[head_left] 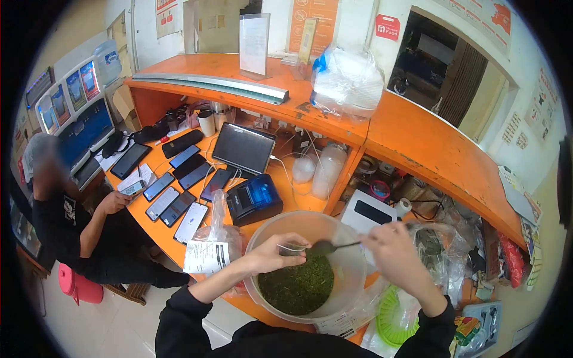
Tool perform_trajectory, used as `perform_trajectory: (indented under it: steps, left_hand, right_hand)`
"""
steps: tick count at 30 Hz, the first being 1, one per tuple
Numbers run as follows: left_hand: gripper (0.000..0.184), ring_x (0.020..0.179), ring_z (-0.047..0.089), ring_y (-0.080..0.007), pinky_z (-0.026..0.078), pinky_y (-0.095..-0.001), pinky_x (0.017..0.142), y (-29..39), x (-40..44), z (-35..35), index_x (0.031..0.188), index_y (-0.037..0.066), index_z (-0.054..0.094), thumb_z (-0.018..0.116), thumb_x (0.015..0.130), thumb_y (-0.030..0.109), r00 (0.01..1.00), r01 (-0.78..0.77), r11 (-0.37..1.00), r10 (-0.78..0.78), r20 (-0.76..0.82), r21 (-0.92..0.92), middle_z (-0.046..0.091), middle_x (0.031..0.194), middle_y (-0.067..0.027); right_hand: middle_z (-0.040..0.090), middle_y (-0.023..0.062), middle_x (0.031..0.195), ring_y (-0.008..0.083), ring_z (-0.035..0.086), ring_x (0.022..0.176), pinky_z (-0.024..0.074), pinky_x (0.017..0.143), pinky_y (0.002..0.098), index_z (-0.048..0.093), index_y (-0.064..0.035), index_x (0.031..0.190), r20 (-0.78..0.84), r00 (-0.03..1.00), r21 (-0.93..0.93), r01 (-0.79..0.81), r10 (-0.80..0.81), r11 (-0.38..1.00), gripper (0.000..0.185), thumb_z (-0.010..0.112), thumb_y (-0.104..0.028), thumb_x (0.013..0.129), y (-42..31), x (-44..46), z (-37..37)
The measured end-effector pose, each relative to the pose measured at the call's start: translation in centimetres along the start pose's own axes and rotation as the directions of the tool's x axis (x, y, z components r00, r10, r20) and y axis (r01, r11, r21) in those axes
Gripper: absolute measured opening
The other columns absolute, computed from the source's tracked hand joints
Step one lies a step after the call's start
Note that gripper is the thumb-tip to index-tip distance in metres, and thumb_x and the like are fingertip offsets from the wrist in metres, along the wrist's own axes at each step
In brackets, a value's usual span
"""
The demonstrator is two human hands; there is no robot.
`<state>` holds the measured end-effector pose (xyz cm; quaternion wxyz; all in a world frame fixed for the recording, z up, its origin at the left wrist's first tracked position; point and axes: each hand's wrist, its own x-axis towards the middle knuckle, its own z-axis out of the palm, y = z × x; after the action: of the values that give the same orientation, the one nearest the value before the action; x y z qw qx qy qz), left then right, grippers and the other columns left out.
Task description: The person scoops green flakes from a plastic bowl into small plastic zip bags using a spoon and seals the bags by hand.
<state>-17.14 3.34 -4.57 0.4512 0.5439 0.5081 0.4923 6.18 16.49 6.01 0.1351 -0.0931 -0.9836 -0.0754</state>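
My left hand [270, 255] grips a small clear cup [292, 248] above a big translucent plastic tub [356, 283]. Chopped dark-green herbs [295, 289] cover the bottom of this tub. In my right hand [391, 250], fingers closed round its handle, is a dark spoon [324, 247]. The spoon's bowl is close beside the cup, over the tub. What the cup contains is hard to make out. Left of the tub sits a knotted plastic bag [219, 224] with a printed receipt [206, 256] on it.
Several phones [162, 204], a tablet [243, 148] and a receipt printer [255, 200] occupy the orange desk. At the left a seated person [62, 221] holds a phone. A green plastic basket [395, 316] and clear bags [439, 247] lie right of the tub.
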Motion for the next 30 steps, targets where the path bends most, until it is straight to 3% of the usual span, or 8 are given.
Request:
perform_trajectory:
  steps: [2, 5, 8, 17, 20, 24, 27, 30]
  left_hand:
    - [0.028, 0.100, 0.053, -0.0140, 0.040, -0.0285, 0.090, -0.4, 0.3, 0.0, 0.105, 0.003, 0.057, 0.066, 0.081, 0.015, 1.000, -0.019, 0.997, 0.018, 0.014, 0.068, 0.060, 0.101, -0.0053]
    - [0.026, 0.101, 0.053, -0.0163, 0.040, -0.0296, 0.090, -0.3, 0.5, 0.3, 0.103, 0.003, 0.058, 0.066, 0.081, 0.015, 0.998, 0.009, 0.990, -0.017, 0.055, 0.144, 0.060, 0.101, -0.0072]
    - [0.028, 0.098, 0.055, -0.0184, 0.041, -0.0304, 0.088, 0.3, 0.4, 0.4, 0.104, 0.002, 0.057, 0.065, 0.081, 0.016, 0.993, 0.059, 0.975, -0.079, 0.087, 0.216, 0.060, 0.101, -0.0089]
    - [0.013, 0.107, 0.054, -0.0323, 0.043, -0.0365, 0.088, 0.7, -0.4, -0.4, 0.083, 0.002, 0.069, 0.065, 0.078, 0.013, 0.993, 0.075, 0.912, -0.030, -0.117, 0.404, 0.058, 0.111, -0.0196]
    - [0.014, 0.115, 0.047, -0.0382, 0.039, -0.0396, 0.095, -0.2, -0.3, 0.5, 0.087, 0.003, 0.069, 0.064, 0.075, 0.010, 0.988, -0.043, 0.664, 0.137, -0.065, 0.746, 0.056, 0.114, -0.0218]
    - [0.015, 0.119, 0.041, -0.0401, 0.034, -0.0414, 0.099, -0.1, -0.2, 1.2, 0.084, 0.002, 0.069, 0.066, 0.073, 0.012, 0.999, 0.054, 0.551, -0.036, -0.040, 0.833, 0.052, 0.122, -0.0210]
    - [0.016, 0.120, 0.040, -0.0391, 0.034, -0.0410, 0.100, -1.0, -0.1, 0.7, 0.083, 0.001, 0.069, 0.066, 0.073, 0.013, 0.995, 0.074, 0.612, -0.095, -0.020, 0.788, 0.052, 0.122, -0.0205]
    - [0.016, 0.120, 0.041, -0.0396, 0.035, -0.0412, 0.099, -1.2, 0.1, 0.3, 0.082, -0.001, 0.068, 0.066, 0.074, 0.013, 0.995, 0.083, 0.645, -0.093, -0.030, 0.760, 0.052, 0.122, -0.0207]
  right_hand:
    - [0.055, 0.0068, 0.088, 0.0241, 0.053, 0.088, 0.0362, 0.083, 0.0355, 0.061, -0.0045, 0.104, 0.064, 0.991, 0.108, 0.111, -0.119, 0.988, 0.036, 0.062, -0.002, 0.068, -0.6, 0.4, 2.7]
    - [0.056, 0.0057, 0.088, 0.0247, 0.053, 0.090, 0.0388, 0.082, 0.0348, 0.064, -0.0060, 0.099, -0.211, 0.974, 0.542, 0.043, 0.086, 0.839, 0.026, 0.065, -0.007, 0.073, -2.8, 2.3, 5.4]
    - [0.055, 0.0059, 0.086, 0.0234, 0.054, 0.087, 0.0413, 0.077, 0.0339, 0.067, -0.0059, 0.089, -0.099, 0.991, 0.758, 0.020, 0.085, 0.651, 0.016, 0.068, -0.011, 0.075, -3.6, 3.1, 7.1]
    - [0.055, 0.0065, 0.074, 0.0197, 0.055, 0.071, 0.0426, 0.065, 0.0293, 0.068, -0.0041, 0.080, 0.027, 0.999, 0.782, -0.045, 0.038, 0.622, 0.008, 0.068, -0.008, 0.072, -0.8, 3.4, 9.5]
    - [0.055, 0.0053, 0.068, 0.0175, 0.054, 0.061, 0.0429, 0.059, 0.0286, 0.068, -0.0038, 0.080, 0.123, 0.990, 0.709, -0.132, 0.062, 0.693, 0.009, 0.068, -0.007, 0.072, -1.2, 3.0, 9.9]
    - [0.054, 0.0027, 0.064, 0.0161, 0.053, 0.054, 0.0413, 0.051, 0.0256, 0.068, -0.0051, 0.086, 0.358, 0.923, 0.804, -0.230, -0.138, 0.548, 0.015, 0.066, -0.005, 0.071, -1.4, 2.5, 10.4]
    - [0.055, 0.0005, 0.066, 0.0152, 0.055, 0.061, 0.0444, 0.067, 0.0314, 0.062, -0.0099, 0.109, 0.255, 0.943, 0.700, -0.332, 0.212, 0.632, 0.037, 0.066, -0.008, 0.072, -1.4, 3.2, 10.5]
    - [0.060, 0.0022, 0.072, 0.0193, 0.059, 0.075, 0.0324, 0.088, 0.0510, 0.047, -0.0106, 0.128, 0.269, 0.963, 0.669, -0.207, 0.028, 0.714, 0.056, 0.060, -0.008, 0.073, -1.6, 2.7, 7.9]
